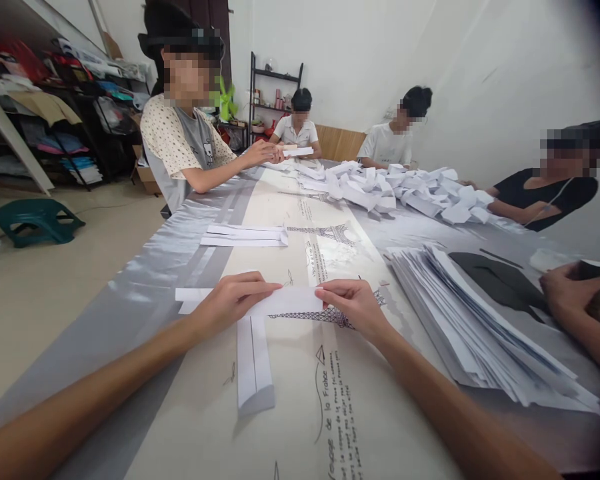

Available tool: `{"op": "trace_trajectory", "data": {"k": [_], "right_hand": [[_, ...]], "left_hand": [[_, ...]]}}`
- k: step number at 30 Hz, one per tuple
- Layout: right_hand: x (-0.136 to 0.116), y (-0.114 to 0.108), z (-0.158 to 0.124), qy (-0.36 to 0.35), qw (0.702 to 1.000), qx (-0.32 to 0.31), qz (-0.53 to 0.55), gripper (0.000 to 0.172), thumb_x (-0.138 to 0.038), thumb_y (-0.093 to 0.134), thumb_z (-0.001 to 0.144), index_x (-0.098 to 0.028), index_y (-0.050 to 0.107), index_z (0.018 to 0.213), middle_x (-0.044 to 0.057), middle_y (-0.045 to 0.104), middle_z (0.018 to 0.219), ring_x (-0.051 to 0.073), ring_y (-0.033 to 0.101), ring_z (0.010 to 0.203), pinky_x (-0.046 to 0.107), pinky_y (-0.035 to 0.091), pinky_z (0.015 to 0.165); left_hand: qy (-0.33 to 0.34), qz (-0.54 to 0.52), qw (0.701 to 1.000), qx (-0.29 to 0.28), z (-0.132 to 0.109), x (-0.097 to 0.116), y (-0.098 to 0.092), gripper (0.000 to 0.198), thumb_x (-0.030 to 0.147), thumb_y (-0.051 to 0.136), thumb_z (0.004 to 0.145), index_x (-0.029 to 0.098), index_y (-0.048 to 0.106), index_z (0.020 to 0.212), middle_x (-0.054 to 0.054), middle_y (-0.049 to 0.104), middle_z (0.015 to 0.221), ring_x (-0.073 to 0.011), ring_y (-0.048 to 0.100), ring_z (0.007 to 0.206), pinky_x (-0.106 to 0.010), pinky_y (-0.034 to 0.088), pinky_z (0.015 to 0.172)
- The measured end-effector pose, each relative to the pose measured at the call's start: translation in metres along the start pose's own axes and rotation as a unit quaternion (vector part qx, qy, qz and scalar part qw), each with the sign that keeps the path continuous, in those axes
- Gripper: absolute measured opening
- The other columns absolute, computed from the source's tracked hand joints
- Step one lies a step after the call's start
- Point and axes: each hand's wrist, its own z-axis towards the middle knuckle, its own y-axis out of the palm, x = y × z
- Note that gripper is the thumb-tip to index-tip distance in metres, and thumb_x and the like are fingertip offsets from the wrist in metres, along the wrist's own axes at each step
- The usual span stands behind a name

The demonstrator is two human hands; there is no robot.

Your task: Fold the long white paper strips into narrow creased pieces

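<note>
Between my two hands, just over the table, stretches a folded white paper strip (300, 300). My left hand (235, 297) is closed on it near its middle, thumb and fingers pressed together. At the strip's right end, my right hand (354, 300) pinches the corner between thumb and fingers. White paper ends (193, 295) stick out to the left of my left hand; whether they belong to the same strip I cannot tell. Below lies another folded paper strip (254, 367), pointing toward me. Farther off rest several folded strips (244, 235) side by side.
A stack of white paper sheets (480, 327) lies on the right. A large heap of folded paper pieces (390, 187) covers the far right of the table. Several people sit around it; one at the far left holds paper strips (295, 152). A green stool (37, 220) stands on the floor.
</note>
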Motion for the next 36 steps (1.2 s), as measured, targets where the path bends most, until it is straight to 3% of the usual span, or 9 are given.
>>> {"op": "trace_trajectory", "data": {"k": [5, 9, 13, 16, 20, 23, 25, 28, 36], "right_hand": [[0.002, -0.002, 0.0, -0.003, 1.0, 0.002, -0.004, 0.027, -0.046, 0.079, 0.082, -0.02, 0.082, 0.089, 0.003, 0.071, 0.068, 0.018, 0.064, 0.067, 0.033, 0.053, 0.068], [0.0, -0.008, 0.002, -0.018, 0.999, 0.025, -0.011, 0.027, -0.047, 0.077, 0.083, -0.02, 0.08, 0.087, 0.004, 0.073, 0.075, 0.017, 0.062, 0.069, 0.033, 0.053, 0.067], [0.001, -0.014, 0.006, -0.021, 0.998, 0.056, 0.014, 0.027, -0.047, 0.078, 0.082, -0.02, 0.079, 0.087, 0.005, 0.073, 0.08, 0.018, 0.063, 0.071, 0.032, 0.053, 0.064], [0.006, -0.012, 0.009, -0.007, 0.995, 0.092, 0.049, 0.03, -0.048, 0.079, 0.082, -0.02, 0.078, 0.091, 0.006, 0.074, 0.085, 0.019, 0.066, 0.076, 0.034, 0.057, 0.069], [0.006, 0.004, 0.006, 0.03, 0.977, 0.15, 0.149, 0.042, -0.052, 0.075, 0.085, -0.022, 0.071, 0.115, 0.011, 0.075, 0.111, 0.024, 0.071, 0.099, 0.038, 0.06, 0.086], [-0.004, 0.027, -0.003, 0.057, 0.984, 0.054, 0.159, 0.043, -0.055, 0.07, 0.089, -0.021, 0.071, 0.116, 0.013, 0.073, 0.119, 0.025, 0.07, 0.105, 0.04, 0.059, 0.091], [-0.011, 0.042, -0.011, 0.06, 0.988, -0.043, 0.136, 0.04, -0.056, 0.067, 0.091, -0.02, 0.076, 0.106, 0.012, 0.075, 0.112, 0.026, 0.07, 0.103, 0.04, 0.059, 0.088], [-0.016, 0.055, -0.019, 0.066, 0.985, -0.128, 0.09, 0.034, -0.054, 0.069, 0.09, -0.022, 0.078, 0.097, 0.007, 0.077, 0.1, 0.024, 0.071, 0.092, 0.039, 0.058, 0.083], [-0.007, 0.046, -0.015, 0.095, 0.986, -0.111, 0.077, 0.029, -0.047, 0.07, 0.09, -0.02, 0.076, 0.085, 0.003, 0.075, 0.079, 0.017, 0.068, 0.07, 0.03, 0.051, 0.066]], "left_hand": [[-0.029, -0.003, 0.999, -0.027, 0.002, -0.003, -0.001, 0.032, 0.032, 0.048, 0.106, 0.027, 0.072, 0.124, -0.002, 0.064, 0.088, -0.0144, 0.061, 0.078, -0.025, 0.044, 0.07], [-0.065, -0.041, 0.991, -0.112, 0.007, -0.008, -0.017, 0.033, 0.038, 0.056, 0.101, 0.027, 0.069, 0.129, -0.002, 0.068, 0.092, -0.0152, 0.061, 0.078, -0.024, 0.045, 0.072], [-0.162, -0.137, 0.955, -0.209, 0.012, -0.007, -0.039, 0.031, 0.046, 0.065, 0.093, 0.02, 0.076, 0.106, -0.002, 0.069, 0.08, -0.0148, 0.058, 0.067, -0.022, 0.041, 0.059], [-0.208, -0.209, 0.926, -0.236, 0.014, -0.003, -0.044, 0.031, 0.048, 0.067, 0.09, 0.017, 0.075, 0.093, -0.002, 0.068, 0.078, -0.0142, 0.057, 0.066, -0.022, 0.039, 0.056], [-0.256, -0.272, 0.921, -0.111, 0.015, 0.005, -0.025, 0.031, 0.047, 0.073, 0.085, 0.017, 0.071, 0.084, -0.002, 0.069, 0.078, -0.0132, 0.058, 0.064, -0.021, 0.04, 0.055], [-0.285, -0.296, 0.907, 0.09, 0.015, 0.015, -0.002, 0.033, 0.047, 0.077, 0.081, 0.017, 0.064, 0.077, 0.001, 0.064, 0.068, -0.0116, 0.057, 0.059, -0.022, 0.043, 0.055], [-0.29, -0.308, 0.891, 0.164, 0.015, 0.022, 0.01, 0.035, 0.046, 0.079, 0.08, 0.018, 0.06, 0.071, 0.003, 0.062, 0.062, -0.0119, 0.058, 0.059, -0.024, 0.048, 0.059], [-0.295, -0.335, 0.874, 0.193, 0.014, 0.028, 0.019, 0.034, 0.045, 0.08, 0.079, 0.018, 0.061, 0.074, 0.0, 0.071, 0.069, -0.0158, 0.066, 0.066, -0.031, 0.057, 0.071], [-0.319, -0.398, 0.844, 0.162, 0.011, 0.019, 0.023, 0.043, 0.043, 0.081, 0.08, 0.014, 0.071, 0.111, -0.011, 0.078, 0.101, -0.0265, 0.075, 0.088, -0.041, 0.063, 0.082]]}}
